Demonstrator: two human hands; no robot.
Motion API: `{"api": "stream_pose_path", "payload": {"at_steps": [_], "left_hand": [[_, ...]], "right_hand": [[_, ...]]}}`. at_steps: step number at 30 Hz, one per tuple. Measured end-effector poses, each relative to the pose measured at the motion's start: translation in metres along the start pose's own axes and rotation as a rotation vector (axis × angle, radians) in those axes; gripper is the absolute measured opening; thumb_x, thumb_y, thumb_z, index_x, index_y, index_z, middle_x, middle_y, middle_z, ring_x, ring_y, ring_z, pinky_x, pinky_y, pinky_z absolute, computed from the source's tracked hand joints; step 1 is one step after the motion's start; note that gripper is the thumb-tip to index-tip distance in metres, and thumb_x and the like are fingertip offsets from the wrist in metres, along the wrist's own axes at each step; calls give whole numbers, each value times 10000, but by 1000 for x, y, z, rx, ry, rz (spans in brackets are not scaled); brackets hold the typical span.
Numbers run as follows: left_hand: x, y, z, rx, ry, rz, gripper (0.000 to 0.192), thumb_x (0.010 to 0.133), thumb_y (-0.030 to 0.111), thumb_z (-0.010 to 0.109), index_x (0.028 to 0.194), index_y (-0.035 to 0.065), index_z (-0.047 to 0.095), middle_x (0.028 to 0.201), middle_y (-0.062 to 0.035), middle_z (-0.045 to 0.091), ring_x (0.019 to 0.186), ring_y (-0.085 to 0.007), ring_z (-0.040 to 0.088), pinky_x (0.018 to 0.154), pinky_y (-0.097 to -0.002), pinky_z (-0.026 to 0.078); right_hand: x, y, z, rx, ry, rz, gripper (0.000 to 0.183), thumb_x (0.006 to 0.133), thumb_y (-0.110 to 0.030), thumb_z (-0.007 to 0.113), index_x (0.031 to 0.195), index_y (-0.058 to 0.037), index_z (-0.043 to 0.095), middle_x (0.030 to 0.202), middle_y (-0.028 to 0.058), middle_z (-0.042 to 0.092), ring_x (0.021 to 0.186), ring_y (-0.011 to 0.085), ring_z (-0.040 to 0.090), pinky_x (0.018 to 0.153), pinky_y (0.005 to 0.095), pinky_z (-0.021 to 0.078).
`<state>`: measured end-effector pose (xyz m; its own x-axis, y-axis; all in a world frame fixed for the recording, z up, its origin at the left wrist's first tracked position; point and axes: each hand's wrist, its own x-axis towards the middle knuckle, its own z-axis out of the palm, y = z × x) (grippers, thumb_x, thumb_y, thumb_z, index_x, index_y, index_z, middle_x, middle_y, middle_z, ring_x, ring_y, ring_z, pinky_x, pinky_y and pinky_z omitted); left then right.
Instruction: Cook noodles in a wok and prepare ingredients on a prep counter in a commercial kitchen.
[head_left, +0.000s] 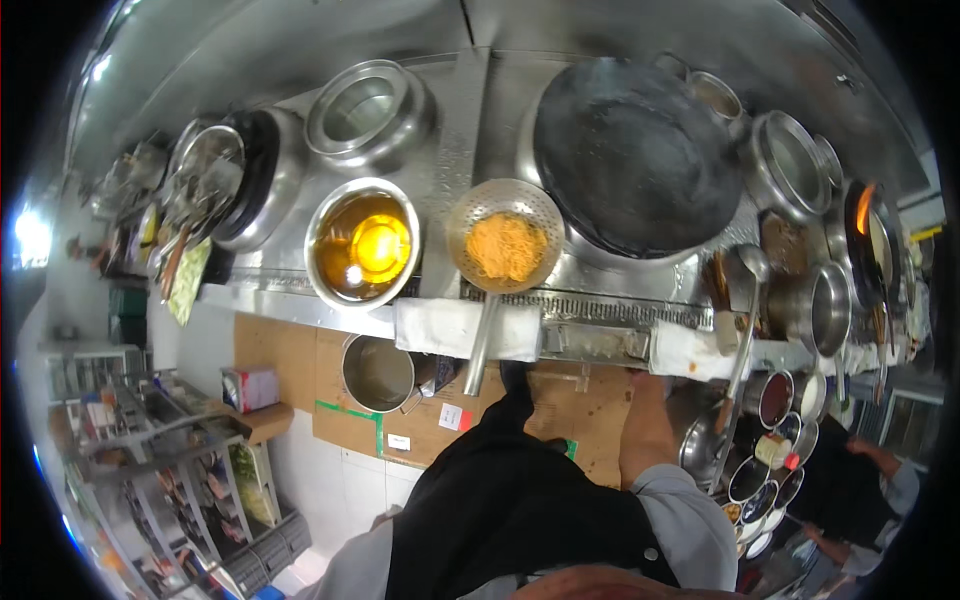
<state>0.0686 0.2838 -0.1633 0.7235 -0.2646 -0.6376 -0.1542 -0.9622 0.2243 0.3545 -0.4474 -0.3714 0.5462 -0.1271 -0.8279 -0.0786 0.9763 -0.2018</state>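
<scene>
My right forearm reaches down to the counter's front edge, where my right hand (646, 381) is mostly hidden beside a white folded cloth (679, 352); its fingers cannot be made out. Only a sliver of skin shows past my left sleeve, and my left hand is out of view. Before me a perforated metal strainer (553, 214) holds orange-yellow shreds (506, 246), its handle lying over another folded white cloth (427, 324). Left of it stands a steel bowl of amber liquid (337, 255). A large black wok (637, 157) sits on the range behind, to the right.
A steel pot (379, 375) stands below the counter on cardboard. A ladle (752, 262), a brush (721, 300) and a steel pan (829, 307) lie at right, above containers of sauces (776, 397). A flame (864, 206) burns farther right. A co-worker (847, 480) stands at lower right. Shelves (172, 457) fill the left.
</scene>
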Motion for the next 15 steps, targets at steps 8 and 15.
{"api": "stream_pose_path", "payload": {"at_steps": [8, 15], "left_hand": [[76, -25, -11, -842, 59, -556, 233, 892, 236, 715, 1035, 51, 713, 975, -103, 745, 888, -243, 733, 768, -419, 593], [58, 39, -29, -1278, 207, -853, 381, 747, 164, 841, 1070, 6, 713, 991, -107, 732, 868, -230, 705, 764, -392, 571]], "right_hand": [[-15, 20, -66, -406, 219, -279, 544, 1005, -523, 524, 1364, -116, 564, 1411, 128, 571, 1275, 376, 549, 945, 578, 517], [22, -31, -62, -105, -137, 155, 616, 965, -511, 598, 1352, -33, 569, 1381, 193, 587, 1236, 397, 578, 992, 585, 515]]}}
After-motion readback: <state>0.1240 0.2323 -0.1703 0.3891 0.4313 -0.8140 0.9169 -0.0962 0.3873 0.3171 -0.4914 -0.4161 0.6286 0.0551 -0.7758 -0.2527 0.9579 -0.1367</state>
